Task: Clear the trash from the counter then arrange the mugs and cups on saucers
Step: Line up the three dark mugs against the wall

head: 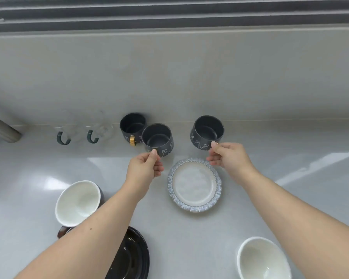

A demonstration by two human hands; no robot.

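Three dark mugs (132,125): one pinched by each hand, left hand (144,168), right hand (230,158); two glass cups (69,131), two white cups (78,202), two saucers (194,184) shown

Saucer (194,185) between held mugs; glasses (85,131) perhaps far left.

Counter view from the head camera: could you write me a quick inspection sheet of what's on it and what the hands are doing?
Surface: pale grey counter, glossy, no trash visible.
Job's things: three dark mugs; left mug and right mug held up, third mug standing by the wall. Glass saucer empty. Black saucer empty, partly hidden. Two white-lined cups. Two clear glass cups with green handles.
Clutter: nothing seen.
Grippers: left hand and right hand each pinch a mug handle.
Cables: nothing seen.
Surroundings: grey wall, grooved ledge above.
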